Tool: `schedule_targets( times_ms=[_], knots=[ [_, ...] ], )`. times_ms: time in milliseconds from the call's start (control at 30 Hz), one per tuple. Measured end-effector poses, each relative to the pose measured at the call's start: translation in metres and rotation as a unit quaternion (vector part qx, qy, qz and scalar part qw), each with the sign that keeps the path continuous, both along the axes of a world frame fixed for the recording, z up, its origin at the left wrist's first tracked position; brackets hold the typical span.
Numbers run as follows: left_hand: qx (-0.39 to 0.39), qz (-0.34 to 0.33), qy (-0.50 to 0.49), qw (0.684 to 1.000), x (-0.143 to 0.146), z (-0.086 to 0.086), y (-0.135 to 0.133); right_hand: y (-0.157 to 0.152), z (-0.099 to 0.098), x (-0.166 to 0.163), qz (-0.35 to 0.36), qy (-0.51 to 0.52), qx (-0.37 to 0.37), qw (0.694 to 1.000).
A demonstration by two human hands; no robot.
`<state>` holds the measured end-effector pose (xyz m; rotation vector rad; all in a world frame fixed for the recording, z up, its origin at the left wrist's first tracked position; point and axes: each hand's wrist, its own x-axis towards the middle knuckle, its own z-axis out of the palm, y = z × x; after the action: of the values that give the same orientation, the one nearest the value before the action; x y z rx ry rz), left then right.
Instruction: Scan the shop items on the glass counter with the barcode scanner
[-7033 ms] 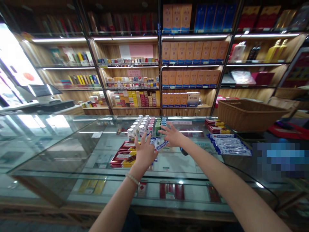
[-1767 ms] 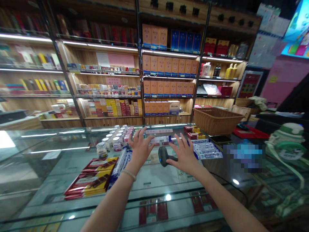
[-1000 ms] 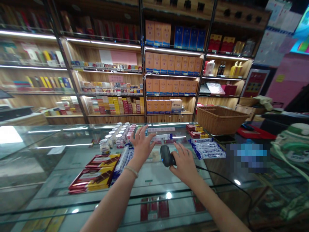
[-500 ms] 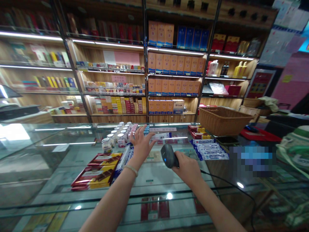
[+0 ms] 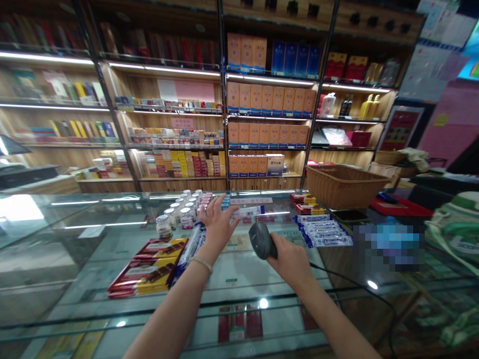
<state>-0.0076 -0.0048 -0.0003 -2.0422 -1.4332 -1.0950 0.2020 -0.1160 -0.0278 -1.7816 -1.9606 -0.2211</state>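
My left hand (image 5: pixel 217 222) reaches over the glass counter with its fingers spread. Just beyond its thumb and forefinger lies a white-and-blue snack packet (image 5: pixel 250 211); whether they touch it I cannot tell. In my right hand (image 5: pixel 291 257) is a black barcode scanner (image 5: pixel 260 240), its head angled toward the packet and its cable trailing right. Left of my left forearm, red-and-yellow chocolate bars (image 5: pixel 155 264) lie in stacks beside more blue-and-white packets (image 5: pixel 192 245). Small white-lidded jars (image 5: pixel 186 217) stand in rows behind them, partly hidden by my left hand.
On the right lie a row of blue-and-white packets (image 5: pixel 324 232) and more chocolate bars (image 5: pixel 307 204). A wicker basket (image 5: pixel 344 188) stands behind them. A green-and-white bag (image 5: pixel 456 229) sits at the far right. Shelves with orange boxes (image 5: pixel 267 99) line the back wall.
The blue light on the scanner no longer shows. The view has shifted slightly; both hands hold nearly the same place over the counter.
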Motion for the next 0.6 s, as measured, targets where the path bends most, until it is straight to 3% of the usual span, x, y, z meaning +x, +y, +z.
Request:
schedule_targets(
  times_ms=[600],
  knots=[
    [0.000,-0.002,0.001,1.000,0.002,0.000,-0.001,0.012,-0.014,0.000,0.028,-0.021,0.081,0.996]
  ],
)
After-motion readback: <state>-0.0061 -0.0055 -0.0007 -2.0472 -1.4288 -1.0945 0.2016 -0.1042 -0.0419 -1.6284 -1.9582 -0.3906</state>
